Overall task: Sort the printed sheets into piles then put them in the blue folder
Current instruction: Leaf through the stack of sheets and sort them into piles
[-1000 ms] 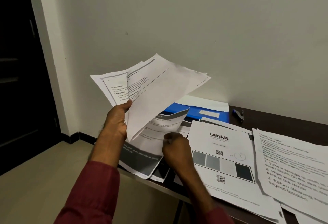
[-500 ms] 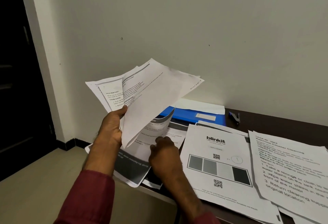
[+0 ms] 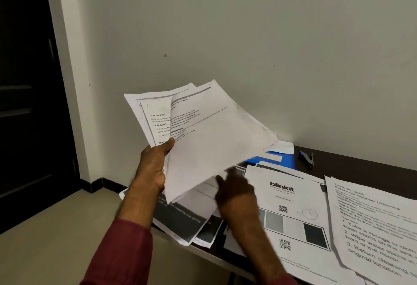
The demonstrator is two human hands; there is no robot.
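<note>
Printed sheets (image 3: 209,135) fan out from the left hand (image 3: 153,167), which grips them at a lower corner, raised in front of the blue folder (image 3: 288,160); sorting appears partway done, with filing not yet begun. The folder lies at the back of the dark table (image 3: 361,167), against the wall, largely covered by loose paper, so whether anything is inside is hidden. Piles lie in front of it: dark-banded pages (image 3: 180,219) to its front left, overhanging the table edge, a blinkit sheet (image 3: 291,203) straight in front, and an instruction sheet (image 3: 372,228) to its front right, cut off by the frame. The right hand (image 3: 234,192), blurred, reaches among pages in front of the folder; whether it pinches one cannot be told. A small dark tool (image 3: 306,158) beside the folder's right end is too small to identify
</note>
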